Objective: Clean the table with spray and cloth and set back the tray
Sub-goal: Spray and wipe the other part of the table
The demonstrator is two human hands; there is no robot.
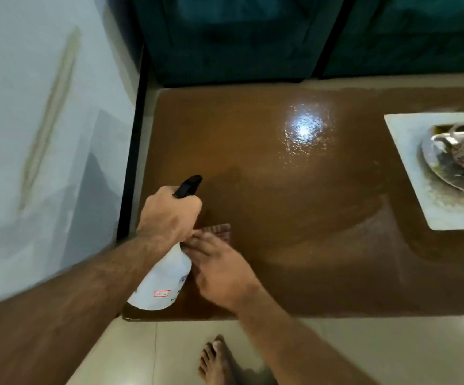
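One white spray bottle [160, 284] with a black trigger head is tilting over the lower left of the frame, its nozzle pointing toward the middle of the one brown table [267, 207]. The left hand [169, 215] is gripping the bottle's neck, fingers curled round it below the trigger. The right hand [219, 270] is lying just to the right of the bottle with its fingers stretched out flat, and it is blurred. Under its fingertips one checked cloth [219, 229] is showing on the table surface; whether the fingers are pressing it or only hovering over it I cannot tell. A patch of wet droplets [305, 132] is glistening in the upper middle of the table. One white square tray [419, 173] is sitting at the right edge of the frame, on the table, well apart from both hands. One patterned dish [458, 159] is resting in it, partly cut off. One bare foot [219, 359] is standing on the pale floor tiles [130, 351] at the bottom centre. Dark green upholstery [239, 37] is filling the top.
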